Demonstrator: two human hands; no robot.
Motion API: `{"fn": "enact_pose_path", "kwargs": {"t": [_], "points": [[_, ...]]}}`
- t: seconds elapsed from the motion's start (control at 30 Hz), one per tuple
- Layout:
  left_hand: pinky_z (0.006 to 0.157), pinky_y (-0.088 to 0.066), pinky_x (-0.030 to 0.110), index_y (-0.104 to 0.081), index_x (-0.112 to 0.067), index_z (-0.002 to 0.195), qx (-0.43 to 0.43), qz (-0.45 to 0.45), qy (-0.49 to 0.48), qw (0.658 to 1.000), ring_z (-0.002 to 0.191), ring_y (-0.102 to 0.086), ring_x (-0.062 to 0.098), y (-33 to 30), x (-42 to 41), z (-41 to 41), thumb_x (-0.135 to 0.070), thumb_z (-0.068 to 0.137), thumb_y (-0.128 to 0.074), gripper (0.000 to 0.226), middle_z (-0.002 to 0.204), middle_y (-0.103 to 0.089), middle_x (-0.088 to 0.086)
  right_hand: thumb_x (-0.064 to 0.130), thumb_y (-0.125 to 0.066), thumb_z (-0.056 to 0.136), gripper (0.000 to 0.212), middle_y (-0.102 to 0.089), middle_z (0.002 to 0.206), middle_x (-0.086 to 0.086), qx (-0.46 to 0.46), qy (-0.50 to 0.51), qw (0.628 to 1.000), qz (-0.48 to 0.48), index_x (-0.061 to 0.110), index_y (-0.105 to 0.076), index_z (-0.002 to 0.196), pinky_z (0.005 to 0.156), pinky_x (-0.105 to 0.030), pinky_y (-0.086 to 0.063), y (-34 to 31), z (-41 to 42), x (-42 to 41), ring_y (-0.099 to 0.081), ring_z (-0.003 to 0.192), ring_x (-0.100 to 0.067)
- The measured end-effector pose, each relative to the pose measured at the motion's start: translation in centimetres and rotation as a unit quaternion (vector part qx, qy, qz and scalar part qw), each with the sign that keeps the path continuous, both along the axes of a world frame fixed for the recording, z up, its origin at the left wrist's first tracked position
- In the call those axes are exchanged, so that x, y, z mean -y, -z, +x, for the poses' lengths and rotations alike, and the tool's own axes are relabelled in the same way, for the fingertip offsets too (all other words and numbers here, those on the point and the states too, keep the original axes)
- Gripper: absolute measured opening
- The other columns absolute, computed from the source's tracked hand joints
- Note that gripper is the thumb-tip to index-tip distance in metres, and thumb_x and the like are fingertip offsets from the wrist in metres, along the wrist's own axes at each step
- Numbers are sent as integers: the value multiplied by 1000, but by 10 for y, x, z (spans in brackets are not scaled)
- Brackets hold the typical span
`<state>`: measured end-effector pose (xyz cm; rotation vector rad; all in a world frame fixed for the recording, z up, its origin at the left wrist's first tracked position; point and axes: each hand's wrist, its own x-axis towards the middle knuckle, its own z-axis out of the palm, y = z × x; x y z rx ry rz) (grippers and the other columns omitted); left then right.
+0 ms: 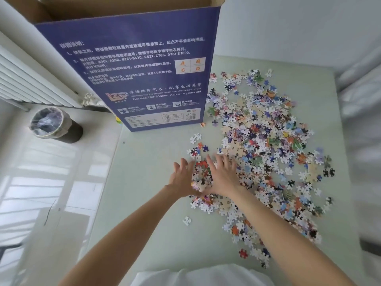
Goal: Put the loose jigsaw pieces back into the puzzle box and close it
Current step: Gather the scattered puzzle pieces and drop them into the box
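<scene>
I see the puzzle box (132, 75) with a deep blue printed face, white lettering, an orange-and-cream A-B-C-D grid and a plain brown cardboard inside. The jigsaw pieces (266, 145) are a speckle of white, blue, red, orange, green, purple and black, many showing pale backs. The table (144, 182) under them is a soft pale green. The radiator (31, 79) is white and ribbed; the bin (51, 124) is dark with a clear glossy liner.

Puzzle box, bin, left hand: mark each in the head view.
puzzle box (132, 65): head view, printed blue face.
bin (54, 126): head view, its liner-covered side.
left hand (181, 178): head view, back of hand, at the pile's edge.
</scene>
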<state>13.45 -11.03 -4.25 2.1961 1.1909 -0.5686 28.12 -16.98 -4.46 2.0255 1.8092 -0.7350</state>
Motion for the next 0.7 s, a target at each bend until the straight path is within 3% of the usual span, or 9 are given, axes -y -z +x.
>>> {"fn": "enact_pose_path", "kwargs": {"t": [0.1, 0.23, 0.37, 0.53, 0.7], "points": [[102, -36, 33, -16, -16, 144, 16, 24, -7, 1000, 114, -34, 27, 2, 11, 4, -52, 58, -81, 114, 133, -27, 10, 70, -67, 60, 118, -25, 146, -6, -14, 9, 999, 35, 16, -8, 147, 107, -46, -31, -1, -4, 6, -25, 132, -29], [101, -36, 30, -27, -19, 140, 64, -7, -33, 997, 114, -38, 24, 3, 14, 3, -41, 63, -82, 98, 132, -33, 7, 59, -69, 66, 99, -36, 141, -7, -61, 51, 996, 44, 11, -25, 141, 105, -38, -35, 1, -5, 16, -32, 129, -27], [95, -39, 29, -39, -18, 130, 85, -28, -70, 994, 110, -45, 23, 5, 17, 1, -38, 65, -82, 81, 122, -45, 5, 58, -68, 69, 75, -46, 125, -6, -66, 56, 993, 74, 10, -42, 121, 94, -29, -39, 4, -1, 25, -41, 111, -22], [88, -39, 29, -43, -18, 126, 71, -39, -68, 994, 106, -49, 24, 2, 17, 6, -32, 70, -80, 69, 113, -53, 5, 65, -66, 66, 73, -34, 131, -3, -37, 74, 993, 79, 19, -44, 119, 93, -36, -38, 4, 4, 40, -34, 117, -23], [77, -43, 28, -48, -18, 123, 72, -55, -61, 994, 98, -58, 25, 0, 19, 12, -21, 73, -76, 58, 111, -57, 6, 53, -72, 68, 81, -37, 133, -7, -81, 137, 986, 41, 18, -35, 131, 93, -30, -42, 3, -5, 40, -39, 116, -27]]}}
